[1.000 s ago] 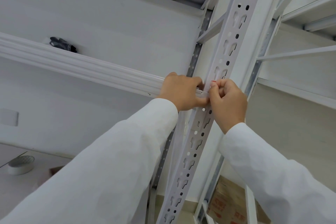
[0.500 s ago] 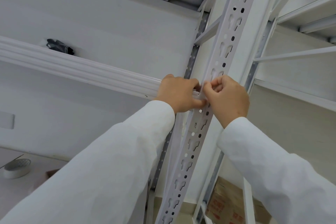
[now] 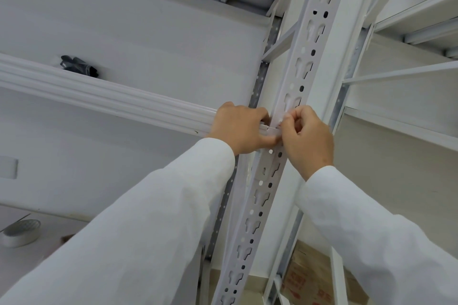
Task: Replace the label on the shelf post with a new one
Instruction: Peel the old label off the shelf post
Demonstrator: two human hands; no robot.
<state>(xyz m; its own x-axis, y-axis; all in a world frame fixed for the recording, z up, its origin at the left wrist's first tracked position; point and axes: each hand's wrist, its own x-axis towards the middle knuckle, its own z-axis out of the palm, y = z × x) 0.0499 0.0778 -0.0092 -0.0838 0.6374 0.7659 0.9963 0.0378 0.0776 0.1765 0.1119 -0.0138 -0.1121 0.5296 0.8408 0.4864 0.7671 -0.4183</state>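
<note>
The white perforated shelf post [image 3: 266, 188] runs up from bottom centre to top right. A small pale label [image 3: 278, 117] lies on the post's face, mostly hidden by my fingers. My left hand [image 3: 239, 129] curls around the point where the beam meets the post, its thumb pressed against the label's lower edge. My right hand [image 3: 308, 138] is closed from the right, thumb and fingertips pinching the label against the post. The two hands touch at the fingertips.
A white shelf beam [image 3: 99, 96] runs left from the post, with a dark bundle [image 3: 79, 67] lying on the shelf above it. A roll of tape [image 3: 21, 231] sits at the lower left. A cardboard box [image 3: 304, 280] stands on the floor behind the post.
Both hands have stayed on the same spot of the post. The right fingers have shifted slightly over the label, and a small red bit seen there earlier is no longer visible.
</note>
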